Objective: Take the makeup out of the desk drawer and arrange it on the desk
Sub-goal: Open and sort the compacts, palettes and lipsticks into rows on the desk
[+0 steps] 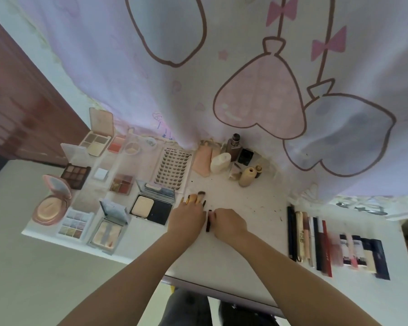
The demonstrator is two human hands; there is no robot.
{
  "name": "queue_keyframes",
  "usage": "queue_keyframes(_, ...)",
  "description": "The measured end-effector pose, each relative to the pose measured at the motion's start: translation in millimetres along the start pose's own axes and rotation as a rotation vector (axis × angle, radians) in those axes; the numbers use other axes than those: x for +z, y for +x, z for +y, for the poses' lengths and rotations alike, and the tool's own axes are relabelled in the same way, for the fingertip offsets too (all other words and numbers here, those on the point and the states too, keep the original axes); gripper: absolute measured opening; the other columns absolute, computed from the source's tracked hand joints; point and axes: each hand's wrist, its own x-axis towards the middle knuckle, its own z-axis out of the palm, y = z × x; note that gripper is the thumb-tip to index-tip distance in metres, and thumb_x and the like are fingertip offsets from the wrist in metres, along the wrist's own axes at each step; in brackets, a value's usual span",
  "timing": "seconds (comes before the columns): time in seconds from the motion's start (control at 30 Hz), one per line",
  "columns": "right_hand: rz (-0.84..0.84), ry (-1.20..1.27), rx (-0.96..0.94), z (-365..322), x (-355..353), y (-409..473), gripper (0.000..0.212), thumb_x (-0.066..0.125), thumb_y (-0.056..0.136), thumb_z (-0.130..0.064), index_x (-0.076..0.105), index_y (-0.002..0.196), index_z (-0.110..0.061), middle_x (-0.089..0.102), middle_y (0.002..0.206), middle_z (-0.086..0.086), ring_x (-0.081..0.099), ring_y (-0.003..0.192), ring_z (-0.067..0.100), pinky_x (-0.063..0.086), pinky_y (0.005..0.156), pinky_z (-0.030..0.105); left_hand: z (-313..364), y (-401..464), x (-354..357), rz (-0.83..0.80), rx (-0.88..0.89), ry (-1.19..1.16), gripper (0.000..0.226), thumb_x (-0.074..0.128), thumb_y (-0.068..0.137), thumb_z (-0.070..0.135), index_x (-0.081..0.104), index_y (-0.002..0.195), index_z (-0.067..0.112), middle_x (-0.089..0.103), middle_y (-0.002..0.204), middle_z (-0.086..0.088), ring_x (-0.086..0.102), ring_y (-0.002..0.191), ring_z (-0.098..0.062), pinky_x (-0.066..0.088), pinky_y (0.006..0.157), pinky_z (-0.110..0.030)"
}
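My left hand [186, 218] rests on the white desk [250, 234] at its middle and grips several small makeup brushes [198, 197], whose gold ferrules and bristle tips stick out past the fingers. Close beside it, my right hand [226, 223] holds a short dark stick [208, 222] that lies on the desk between the two hands. Open palettes and compacts [151, 205] are laid out on the left part of the desk. A lash tray [173, 169] lies behind them. Pencils, tubes and lipsticks [327, 243] lie in a row on the right.
Bottles and tubes [236, 161] stand at the back by a pink patterned curtain [245, 67]. A brown door [21, 102] is at the far left. Metal tools [363, 208] lie on a ledge at the right. The desk's front edge [222, 290] runs above my legs.
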Motion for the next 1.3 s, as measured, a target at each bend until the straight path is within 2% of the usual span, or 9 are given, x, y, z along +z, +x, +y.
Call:
queue_keyframes(0.1, 0.078, 0.118, 0.036, 25, -21, -10, 0.041, 0.031, 0.099, -0.035, 0.063, 0.091, -0.01, 0.069, 0.09, 0.008, 0.063, 0.085, 0.024, 0.046, 0.07, 0.032, 19, -5, -5, 0.055, 0.057, -0.02, 0.033, 0.031, 0.101, 0.028, 0.051, 0.122, 0.011, 0.051, 0.128, -0.007, 0.05, 0.116, -0.024, 0.046, 0.078, -0.033)
queue_keyframes(0.2, 0.169, 0.153, 0.127, 81, -51, -20, 0.033, 0.037, 0.097, -0.031, 0.059, 0.083, -0.012, 0.068, 0.082, 0.006, 0.063, 0.078, 0.022, 0.051, 0.072, 0.034, 66, -11, -6, 0.016, 0.251, -0.063, 0.028, 0.03, 0.101, 0.026, 0.051, 0.108, 0.01, 0.059, 0.108, -0.008, 0.055, 0.102, -0.027, 0.04, 0.064, -0.035)
queue_keyframes(0.3, 0.168, 0.102, 0.201, 133, -76, -24, 0.028, 0.041, 0.094, -0.024, 0.05, 0.069, -0.016, 0.064, 0.079, 0.005, 0.062, 0.077, 0.023, 0.05, 0.07, 0.032, 121, -13, 2, -0.044, 0.357, -0.138, 0.028, 0.029, 0.102, 0.026, 0.049, 0.11, 0.008, 0.058, 0.107, -0.011, 0.054, 0.098, -0.028, 0.034, 0.063, -0.034)
queue_keyframes(0.4, 0.13, 0.023, 0.234, 159, -83, -20, 0.026, 0.041, 0.093, -0.021, 0.044, 0.067, -0.018, 0.055, 0.076, 0.003, 0.06, 0.081, 0.026, 0.041, 0.067, 0.028, 169, -8, 10, -0.069, 0.335, -0.197, 0.03, 0.03, 0.101, 0.025, 0.048, 0.116, 0.007, 0.056, 0.113, -0.012, 0.052, 0.104, -0.028, 0.034, 0.069, -0.034)
queue_keyframes(0.57, 0.091, 0.005, 0.185, 170, -76, -16, 0.03, 0.042, 0.092, -0.021, 0.037, 0.063, -0.021, 0.046, 0.066, -0.002, 0.052, 0.073, 0.019, 0.039, 0.065, 0.027, 203, 5, 19, -0.084, 0.183, -0.172, 0.028, 0.033, 0.1, 0.024, 0.044, 0.122, 0.01, 0.053, 0.12, -0.01, 0.049, 0.11, -0.026, 0.04, 0.081, -0.034)
queue_keyframes(0.8, 0.09, 0.093, 0.115, 167, -75, -15, 0.036, 0.046, 0.095, -0.029, 0.043, 0.06, -0.019, 0.047, 0.059, -0.002, 0.05, 0.06, 0.015, 0.036, 0.055, 0.026, 203, 8, 12, -0.099, 0.023, -0.276, 0.029, 0.035, 0.099, 0.029, 0.052, 0.112, 0.008, 0.059, 0.113, -0.008, 0.057, 0.103, -0.026, 0.041, 0.077, -0.033)
queue_keyframes(0.93, -0.032, 0.585, 0.156, 153, -88, -26, 0.033, 0.05, 0.096, -0.027, 0.056, 0.069, -0.01, 0.053, 0.055, 0.0, 0.048, 0.048, 0.01, 0.042, 0.05, 0.022, 170, -7, 2, -0.044, 0.124, -0.311, 0.023, 0.038, 0.096, 0.026, 0.05, 0.104, 0.009, 0.06, 0.103, -0.007, 0.058, 0.091, -0.026, 0.035, 0.065, -0.031)
queue_keyframes(1.03, -0.198, 0.932, 0.185, 134, -94, -40, 0.025, 0.049, 0.098, -0.022, 0.062, 0.085, -0.004, 0.054, 0.058, 0.002, 0.04, 0.038, 0.005, 0.03, 0.036, 0.016, 133, -22, -4, -0.033, 0.21, -0.296, 0.023, 0.035, 0.099, 0.031, 0.048, 0.102, 0.011, 0.063, 0.094, -0.007, 0.058, 0.077, -0.026, 0.036, 0.061, -0.031)
queue_keyframes(1.3, -0.271, 1.122, 0.169, 88, -95, -55, 0.025, 0.045, 0.1, -0.015, 0.06, 0.086, -0.002, 0.058, 0.056, 0.003, 0.05, 0.041, 0.005, 0.04, 0.04, 0.013, 72, -34, -31, -0.089, 0.298, -0.317, 0.031, 0.029, 0.102, 0.034, 0.048, 0.105, 0.01, 0.063, 0.085, -0.013, 0.058, 0.075, -0.032, 0.029, 0.057, -0.032)
